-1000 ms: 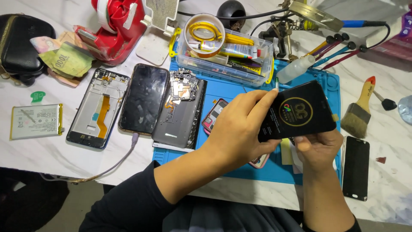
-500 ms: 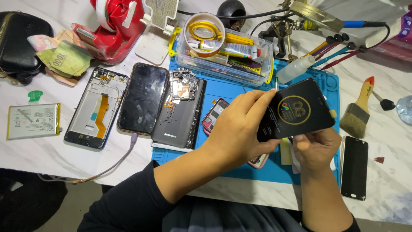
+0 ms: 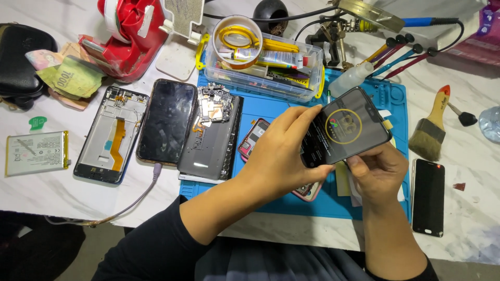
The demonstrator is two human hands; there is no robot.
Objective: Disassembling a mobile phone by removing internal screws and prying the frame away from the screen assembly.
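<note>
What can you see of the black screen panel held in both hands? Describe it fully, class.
The black screen panel is a thin, glossy rectangle with rounded corners and a round yellow-ringed sticker at its middle. It is held tilted above the blue work mat. The left hand grips its left end, and the right hand pinches its lower edge. Its back is hidden.

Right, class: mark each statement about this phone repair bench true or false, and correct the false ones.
1. Both hands hold the black phone screen panel. True: left hand, right hand.
2. The paintbrush lies on the blue mat. False: it lies on the white table, right of the mat.
3. A cable is plugged into the dark phone. True.
4. The loose battery sits inside the clear plastic box. False: it lies at the table's left edge.
</note>
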